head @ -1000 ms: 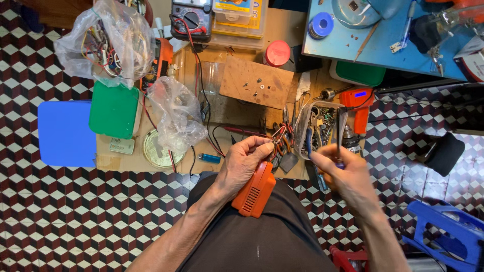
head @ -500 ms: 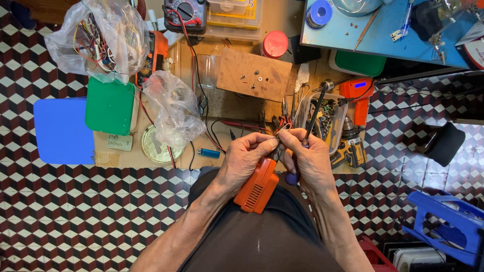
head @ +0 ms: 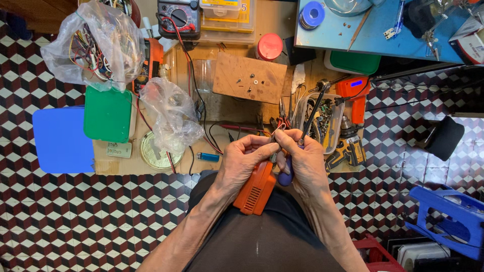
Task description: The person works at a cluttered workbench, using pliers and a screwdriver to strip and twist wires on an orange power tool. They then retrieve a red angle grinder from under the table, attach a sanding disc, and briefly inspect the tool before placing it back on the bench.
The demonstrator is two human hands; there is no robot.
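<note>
Orange device held in your lap, both hands closed over its top end

Orange device, a ribbed plastic casing, rests on your lap just below the tabletop edge, tilted so its upper end runs up under your fingers. Your left hand wraps over that upper end, fingers curled and pressed together, thumb tip meeting the fingers of the other hand. Your right hand sits just beside it, touching it at the fingertips, and is closed around a screwdriver whose blue-purple handle pokes out below your palm, right beside the casing, while its dark shaft slants up and away over the tabletop. What your fingertips pinch between them is too small to make out.

Beyond your hands, red-handled pliers lie near a clear tray of small metal parts. An orange cordless drill sits to the right of that tray. A blue lighter lies near your left hand, next to a crumpled clear plastic bag. Farther left are a green lid and a blue one.
</note>
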